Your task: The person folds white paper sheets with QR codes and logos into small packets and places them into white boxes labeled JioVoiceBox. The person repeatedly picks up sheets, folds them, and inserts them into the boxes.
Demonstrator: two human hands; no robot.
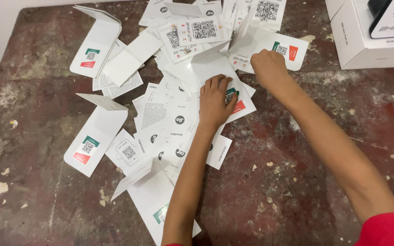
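A heap of white cards, leaflets and folded card stands (169, 114) with square black code patterns lies spread on a worn dark red tabletop (297, 182). My left hand (215, 102) presses flat, palm down, on one folded white card (215, 68) with a green and red patch. My right hand (269, 68) is closed in a fist at that card's raised upper flap, beside another white card (292, 48). Whether the fist pinches the flap is hidden by the knuckles.
Folded white stands lie at the left (94, 136) and upper left (97, 43). A white box (365, 43) with a dark device on top sits at the upper right corner. A pale wall edges the table at the left. Paint flecks dot the surface.
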